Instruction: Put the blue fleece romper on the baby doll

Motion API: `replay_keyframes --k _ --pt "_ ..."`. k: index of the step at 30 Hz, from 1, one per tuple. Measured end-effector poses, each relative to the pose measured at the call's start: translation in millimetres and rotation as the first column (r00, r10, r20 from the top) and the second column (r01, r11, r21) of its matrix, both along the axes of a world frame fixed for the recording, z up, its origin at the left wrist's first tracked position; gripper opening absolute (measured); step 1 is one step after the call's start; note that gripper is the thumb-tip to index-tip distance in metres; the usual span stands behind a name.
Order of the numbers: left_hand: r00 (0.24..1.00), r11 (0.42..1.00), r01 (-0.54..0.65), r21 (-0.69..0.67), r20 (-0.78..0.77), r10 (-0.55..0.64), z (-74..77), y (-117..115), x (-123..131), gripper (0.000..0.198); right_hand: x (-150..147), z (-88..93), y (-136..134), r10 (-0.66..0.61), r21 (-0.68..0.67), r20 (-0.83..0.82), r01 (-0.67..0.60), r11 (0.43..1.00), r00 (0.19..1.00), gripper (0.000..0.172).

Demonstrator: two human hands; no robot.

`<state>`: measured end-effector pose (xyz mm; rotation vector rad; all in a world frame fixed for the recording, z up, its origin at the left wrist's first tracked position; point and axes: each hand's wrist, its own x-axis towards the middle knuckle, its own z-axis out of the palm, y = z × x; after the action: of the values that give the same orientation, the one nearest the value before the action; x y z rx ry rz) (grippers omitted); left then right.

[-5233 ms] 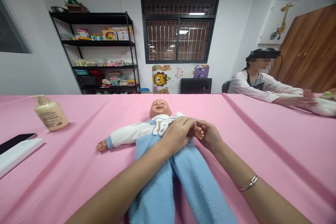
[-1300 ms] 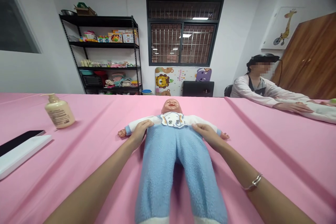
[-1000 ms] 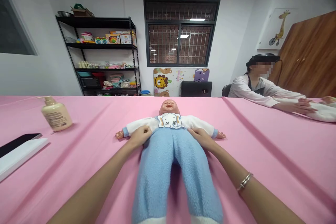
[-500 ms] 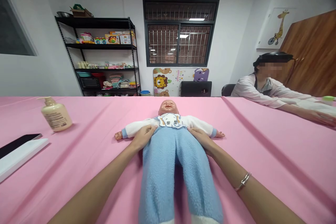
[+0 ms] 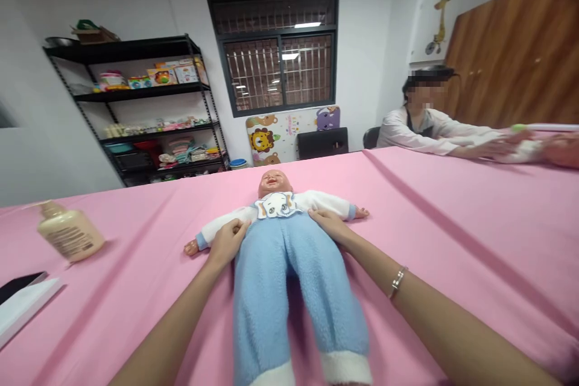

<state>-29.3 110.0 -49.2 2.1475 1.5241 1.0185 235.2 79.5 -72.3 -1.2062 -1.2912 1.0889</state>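
**Two hands on one baby doll (image 5: 277, 253)**

Doll's lying face-up mid-frame on a pink tablecloth (image 5: 452, 241). Left hand (image 5: 227, 242) has its fingers curled, gripping the waist; right hand (image 5: 329, 225) rests flat, unclenched. Pump bottle (image 5: 67, 232) sits far left, seated person (image 5: 420, 126) upper right.

The baby doll (image 5: 274, 184) is showing a smooth, glossy vinyl head, and its fleece trousers (image 5: 289, 292) are looking soft, matt and fuzzy. The table cover (image 5: 452, 241) is spreading out as thin pink cloth with a faint sheen. From the doll, at nine o'clock, the pump bottle (image 5: 67, 232) is gleaming in smooth cream plastic. At ten o'clock, the shelf rack (image 5: 136, 91) is showing dark painted metal. At two o'clock, the wardrobe (image 5: 511, 48) is showing satin wood-grain doors. At four o'clock, the bracelet (image 5: 397, 282) is shining as polished metal.
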Motion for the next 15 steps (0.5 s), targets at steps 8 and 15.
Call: replay_keyframes --k 8,15 --pt "0.998 0.998 0.054 -0.015 -0.037 -0.054 -2.5 0 1 0.039 1 1.0 -1 -0.021 -0.013 -0.010 0.021 1.000 1.000 0.040" --pt "0.954 0.922 -0.106 0.372 0.301 -0.012 45.4 -27 20 0.026 1 2.1 0 -0.041 0.052 0.075 0.037 0.998 0.996 0.039"
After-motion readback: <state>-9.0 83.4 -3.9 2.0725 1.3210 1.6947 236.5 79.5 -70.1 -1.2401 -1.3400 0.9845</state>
